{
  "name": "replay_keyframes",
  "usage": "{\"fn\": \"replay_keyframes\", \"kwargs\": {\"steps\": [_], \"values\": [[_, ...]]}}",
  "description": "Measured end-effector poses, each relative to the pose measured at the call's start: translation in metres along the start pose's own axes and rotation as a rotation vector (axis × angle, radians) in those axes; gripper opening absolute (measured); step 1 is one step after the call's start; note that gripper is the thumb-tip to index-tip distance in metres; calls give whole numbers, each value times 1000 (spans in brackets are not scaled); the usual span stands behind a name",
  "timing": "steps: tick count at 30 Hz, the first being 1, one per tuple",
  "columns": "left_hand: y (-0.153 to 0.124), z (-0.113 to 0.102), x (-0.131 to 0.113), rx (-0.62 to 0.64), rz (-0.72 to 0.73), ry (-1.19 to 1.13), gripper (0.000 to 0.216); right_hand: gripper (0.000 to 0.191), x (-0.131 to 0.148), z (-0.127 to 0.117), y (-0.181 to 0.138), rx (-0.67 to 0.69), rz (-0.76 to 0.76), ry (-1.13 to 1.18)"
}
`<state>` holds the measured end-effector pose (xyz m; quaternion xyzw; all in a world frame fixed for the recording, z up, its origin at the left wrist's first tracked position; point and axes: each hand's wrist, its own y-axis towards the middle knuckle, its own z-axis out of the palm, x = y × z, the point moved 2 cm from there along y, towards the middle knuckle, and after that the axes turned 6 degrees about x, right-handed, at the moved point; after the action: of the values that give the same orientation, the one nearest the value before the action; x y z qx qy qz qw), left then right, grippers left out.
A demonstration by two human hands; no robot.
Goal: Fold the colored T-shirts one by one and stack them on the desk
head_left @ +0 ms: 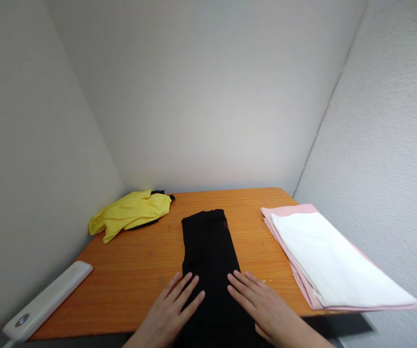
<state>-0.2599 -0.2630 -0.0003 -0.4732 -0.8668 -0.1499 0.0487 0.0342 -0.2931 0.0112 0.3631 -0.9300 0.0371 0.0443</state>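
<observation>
Palms down, fingers fanned wide and nearly straight, nothing gripped. Left hand [170, 310] with fingertips on the left side of a long, narrow, folded black cloth garment [208, 251]; right hand [261, 302] opposite, fingertips on the right side, with a strip of black cloth between the two. Thumbs turned inward toward each other. Garment laid out over the middle of an orange-brown wood-grain desk [132, 290], from short of the far edge down to the near edge and on past the bottom of the view. Small reddish mark [226, 224] by the garment's far right corner, a few creases down the left half.

At the desk's far left corner, a crumpled bright yellow cloth [132, 212] over a piece of black fabric [143, 225]. Along the left edge, close to the near left corner, a long white plastic bar [51, 299] with a round silvery button [22, 319]. Along the right edge, as far as the near right corner, a flat folded white cloth [332, 261] on top of a larger folded pink cloth [291, 210]. Behind the far edge, a plain pale wall [201, 96].
</observation>
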Motion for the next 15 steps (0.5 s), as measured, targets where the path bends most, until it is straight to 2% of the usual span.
{"fn": "replay_keyframes", "kwargs": {"steps": [3,5,8,10,11,13,15], "values": [[-6,3,-5,-69,12,-4,72,102,2,6,-2,-40,-17,-56],[-10,2,-7,-101,63,-42,59,92,3,3,-8,-71,-58,-52],[-14,-5,-7,-170,146,-157,41,61,5,-6,-15,-123,-147,60],[-13,-11,-7,-199,113,-326,31,39,7,-10,-17,-172,-202,231],[-11,-14,-7,-209,78,-437,30,36,9,-11,-18,-200,-215,333],[-8,-20,-9,-225,-9,-681,33,44,12,-12,-17,-260,-192,509],[-4,-28,-10,-235,-98,-850,37,45,14,-15,-14,-319,-77,614]]}}
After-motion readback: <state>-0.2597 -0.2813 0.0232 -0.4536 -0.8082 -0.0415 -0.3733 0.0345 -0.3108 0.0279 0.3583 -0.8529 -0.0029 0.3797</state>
